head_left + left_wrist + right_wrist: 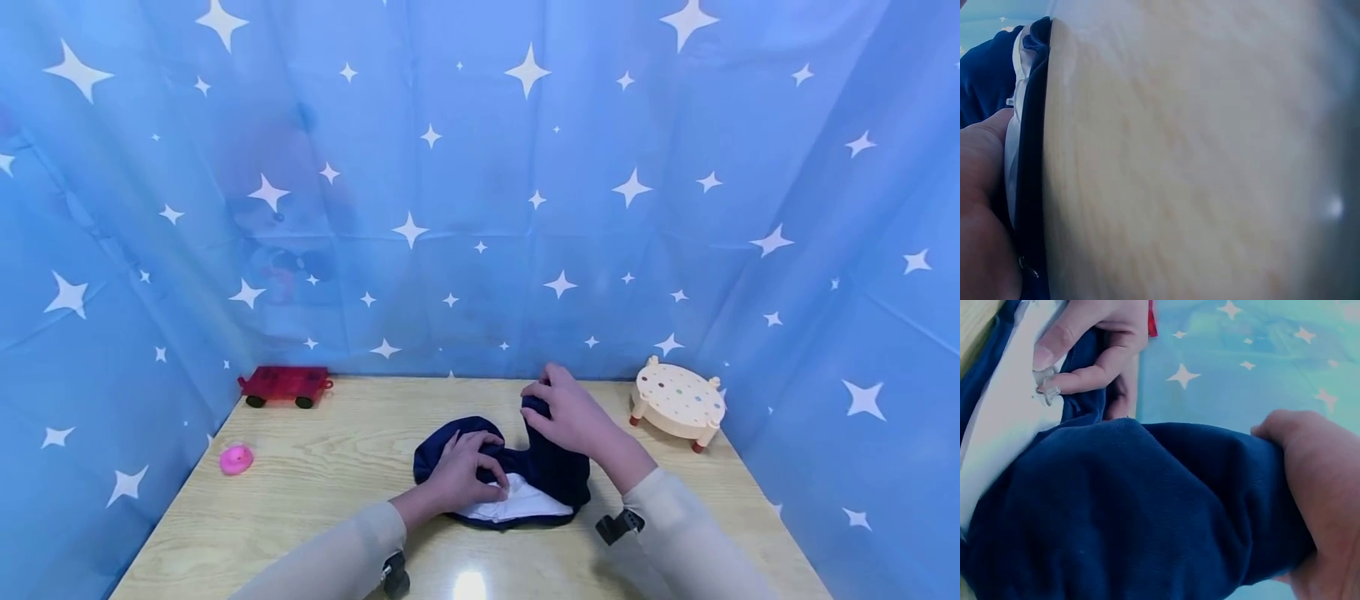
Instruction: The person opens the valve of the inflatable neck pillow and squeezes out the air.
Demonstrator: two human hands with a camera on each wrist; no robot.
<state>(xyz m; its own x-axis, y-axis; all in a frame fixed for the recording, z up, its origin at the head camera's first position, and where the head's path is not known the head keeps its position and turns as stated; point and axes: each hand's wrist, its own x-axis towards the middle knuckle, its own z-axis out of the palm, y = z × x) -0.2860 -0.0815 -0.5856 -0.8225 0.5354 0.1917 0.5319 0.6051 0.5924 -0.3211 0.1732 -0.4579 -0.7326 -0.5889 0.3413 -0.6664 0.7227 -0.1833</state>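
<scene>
On the pale wooden table [337, 475], the navy-blue, U-shaped fabric cushion [561, 468] gapes open on its white cloth inside [534, 502] (closing seems left to do), the left hand [459, 478] pinching at that cloth, the right hand [572, 417] gripping one raised end.

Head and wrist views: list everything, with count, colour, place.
table: 1, pale wood, below
backdrop: count unclear, starry blue, around table
toy cart: 1, red, far left
small toy: 1, pink, nearer left
toy stool: 1, cream, far right
fabric item: 1, navy and white, table's near middle
metal pull: 1, silvery, item's edge
small piece: 1, clear, item's white part
devices: 2, black, wrists
sleeves: 2, beige, forearms
left hand: 1, bare, on item
right hand: 1, bare, gripping item's raised end
</scene>
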